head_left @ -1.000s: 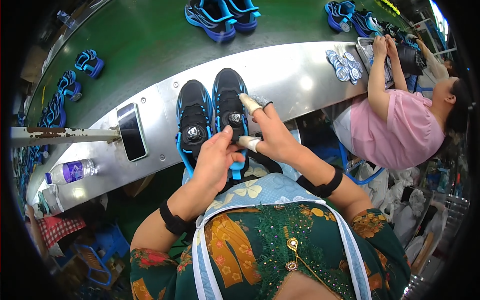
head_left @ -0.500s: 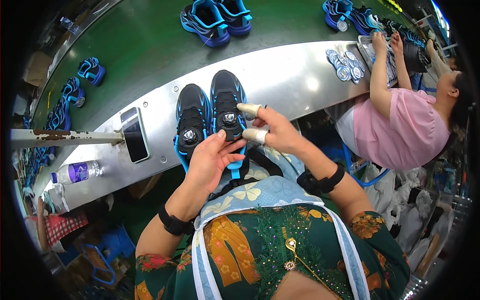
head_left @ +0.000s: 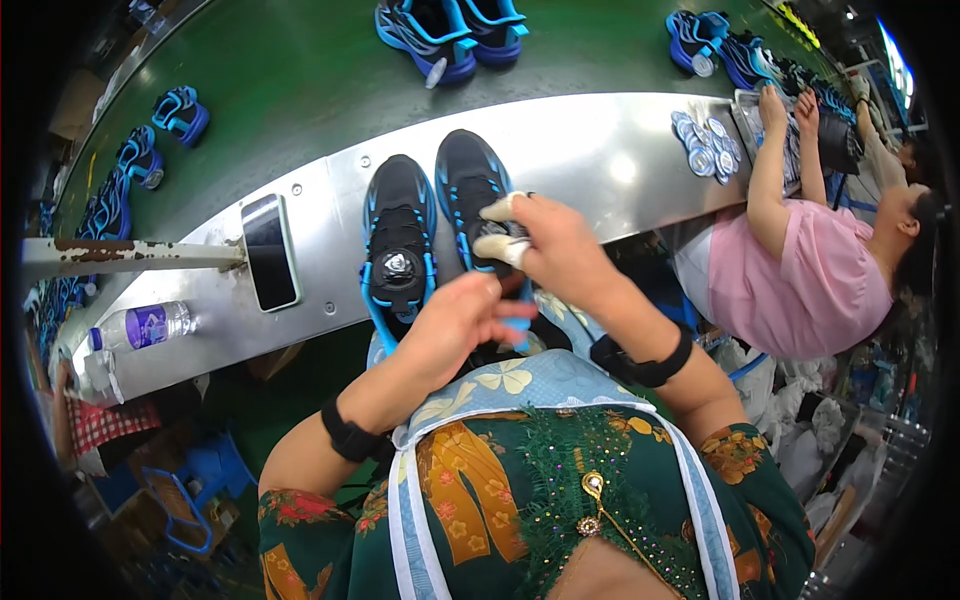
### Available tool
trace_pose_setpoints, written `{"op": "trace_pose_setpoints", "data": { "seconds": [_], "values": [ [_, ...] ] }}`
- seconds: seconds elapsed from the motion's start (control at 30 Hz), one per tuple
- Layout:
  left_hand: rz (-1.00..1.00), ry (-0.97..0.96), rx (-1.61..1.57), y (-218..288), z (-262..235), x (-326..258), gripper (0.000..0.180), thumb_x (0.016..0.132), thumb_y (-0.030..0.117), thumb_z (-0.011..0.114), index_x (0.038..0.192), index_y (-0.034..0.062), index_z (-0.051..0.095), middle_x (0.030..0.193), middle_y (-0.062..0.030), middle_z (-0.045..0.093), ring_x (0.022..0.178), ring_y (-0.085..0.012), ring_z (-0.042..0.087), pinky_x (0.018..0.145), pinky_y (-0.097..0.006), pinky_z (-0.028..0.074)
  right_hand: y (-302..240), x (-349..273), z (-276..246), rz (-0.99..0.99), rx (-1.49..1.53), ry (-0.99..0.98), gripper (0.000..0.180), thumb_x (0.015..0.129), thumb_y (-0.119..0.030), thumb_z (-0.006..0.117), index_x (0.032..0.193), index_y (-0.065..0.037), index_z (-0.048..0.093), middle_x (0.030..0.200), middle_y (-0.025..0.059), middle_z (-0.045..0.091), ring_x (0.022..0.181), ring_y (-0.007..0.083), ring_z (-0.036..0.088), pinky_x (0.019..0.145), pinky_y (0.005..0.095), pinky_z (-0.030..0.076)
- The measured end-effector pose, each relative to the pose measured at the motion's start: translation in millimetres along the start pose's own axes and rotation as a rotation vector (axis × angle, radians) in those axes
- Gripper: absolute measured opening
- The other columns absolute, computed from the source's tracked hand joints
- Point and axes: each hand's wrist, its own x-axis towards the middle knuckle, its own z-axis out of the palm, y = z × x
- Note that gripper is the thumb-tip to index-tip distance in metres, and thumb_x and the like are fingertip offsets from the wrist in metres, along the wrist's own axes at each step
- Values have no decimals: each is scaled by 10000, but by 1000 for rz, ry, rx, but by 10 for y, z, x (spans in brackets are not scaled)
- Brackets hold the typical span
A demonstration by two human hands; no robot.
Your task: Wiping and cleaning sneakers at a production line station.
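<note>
Two black sneakers with blue trim stand side by side at the metal ledge's near edge, toes pointing away from me. The left sneaker (head_left: 398, 215) shows a round lacing dial (head_left: 398, 268) on its tongue. On the right sneaker (head_left: 468, 165), my right hand (head_left: 565, 245) has its thumb and forefinger, both in pale finger covers, closed around the dial, which they partly hide. My left hand (head_left: 450, 330) is at that sneaker's heel end, near its blue pull loop. Its fingers are smeared by motion, and their grip does not show.
On the metal ledge (head_left: 590, 130) lie a phone (head_left: 268, 252), a water bottle (head_left: 145, 327) and a pile of round tags (head_left: 706, 145). A rusty white pole (head_left: 140, 254) crosses at left. More sneakers (head_left: 440, 40) stand on the green belt (head_left: 290, 80). A person in pink (head_left: 800, 265) works at right.
My right hand has moved in over the right sneaker's dial, now mostly covering it. The left hand has shifted slightly right and down, its fingers blurring. The whole view has shifted a little.
</note>
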Motion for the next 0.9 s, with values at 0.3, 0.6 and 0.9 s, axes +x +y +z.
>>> {"op": "trace_pose_setpoints", "data": {
  "seconds": [0.3,0.6,0.9],
  "values": [
    [785,589,1370,476,-299,-271,330,780,81,716,1100,52,642,944,-55,574,933,-169,564,804,-286,431,-59,506,-22,76,-93,-379,282,874,-174,678,1130,-56,670,937,161,672,871,299,644,791,364,499],
    [483,-35,1134,817,-740,-141,269,782,115,715,1048,75,727,926,-15,592,906,-146,497,832,-275,388,33,659,439,-76,-71,-588,373,839,-139,665,1197,-34,641,982,230,672,910,392,636,822,447,494],
    [480,-58,934,986,-799,-205,452,873,112,636,1310,30,556,984,-29,666,900,-101,533,749,-245,454,85,547,249,-96,36,-394,315,878,-198,659,1177,-103,676,1052,200,660,901,321,654,833,415,508]
  ]
}}
